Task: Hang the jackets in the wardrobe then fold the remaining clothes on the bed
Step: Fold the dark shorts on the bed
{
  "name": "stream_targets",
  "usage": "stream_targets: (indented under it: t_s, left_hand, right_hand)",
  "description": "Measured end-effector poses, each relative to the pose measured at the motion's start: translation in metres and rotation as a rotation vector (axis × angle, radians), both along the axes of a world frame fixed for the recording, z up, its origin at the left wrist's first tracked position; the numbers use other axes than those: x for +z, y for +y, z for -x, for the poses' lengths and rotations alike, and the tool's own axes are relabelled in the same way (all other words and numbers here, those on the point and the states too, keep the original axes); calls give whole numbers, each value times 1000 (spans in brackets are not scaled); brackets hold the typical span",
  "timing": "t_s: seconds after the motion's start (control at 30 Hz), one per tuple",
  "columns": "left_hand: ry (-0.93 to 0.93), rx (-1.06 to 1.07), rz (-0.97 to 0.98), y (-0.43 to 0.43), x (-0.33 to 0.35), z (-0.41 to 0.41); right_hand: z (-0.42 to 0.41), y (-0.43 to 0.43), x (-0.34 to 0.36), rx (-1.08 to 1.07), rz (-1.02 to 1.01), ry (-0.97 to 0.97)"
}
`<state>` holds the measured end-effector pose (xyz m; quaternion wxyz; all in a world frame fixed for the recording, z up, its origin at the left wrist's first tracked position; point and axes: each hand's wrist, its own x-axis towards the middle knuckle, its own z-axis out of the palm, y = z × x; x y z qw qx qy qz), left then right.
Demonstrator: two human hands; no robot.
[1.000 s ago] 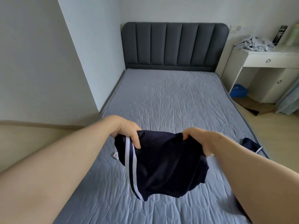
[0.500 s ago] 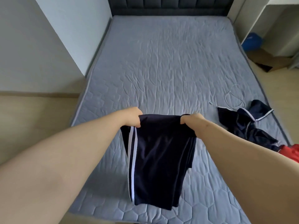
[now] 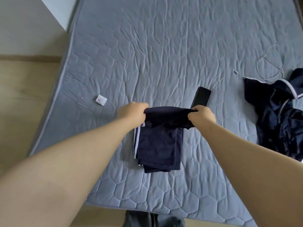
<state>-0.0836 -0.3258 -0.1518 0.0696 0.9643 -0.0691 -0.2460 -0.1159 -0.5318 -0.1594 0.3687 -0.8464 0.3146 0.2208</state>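
Observation:
Dark navy trousers with white side stripes point(image 3: 158, 145) lie folded lengthwise on the grey quilted mattress point(image 3: 164, 54), their lower part flat on it. My left hand point(image 3: 131, 112) grips the top fold at its left corner. My right hand point(image 3: 202, 116) grips the same fold at its right corner. The top edge is raised slightly off the bed between both hands. A second dark navy garment with white piping point(image 3: 278, 115) lies crumpled at the bed's right side.
A black phone point(image 3: 201, 98) lies on the mattress just behind my right hand. A small white tag-like object point(image 3: 101, 100) sits to the left. A thin white cable point(image 3: 270, 64) loops at the right. Wooden floor point(image 3: 24, 99) borders the bed's left.
The trousers came down from hanging in the air onto the mattress, both hands still gripping the top. The view tilted downward, so the headboard and desk left the frame.

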Motion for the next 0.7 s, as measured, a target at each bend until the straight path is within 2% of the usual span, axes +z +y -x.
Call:
stream_targets:
  t_s: [0.2,0.47,0.57,0.63,0.67,0.7]
  left_hand:
    - [257,-28,46,20,-39,60]
    - [403,-10,-21,24,-94,116]
    - [580,-76,-32,28,-109,129]
    - [627,120,41,30,-115,134]
    - [553,281,117,28,-117,135]
    - [399,442,175,26,-121,133]
  right_hand:
    - [54,8,-45,106,-51,282]
    - [105,19,-111,187,-27,511]
    - [110,23,-127,217,-79,610]
    - [113,20,-133,81,-141,610]
    - [114,18,-135,-24,-154,575]
    - [114,14,-139,-114,-151,517]
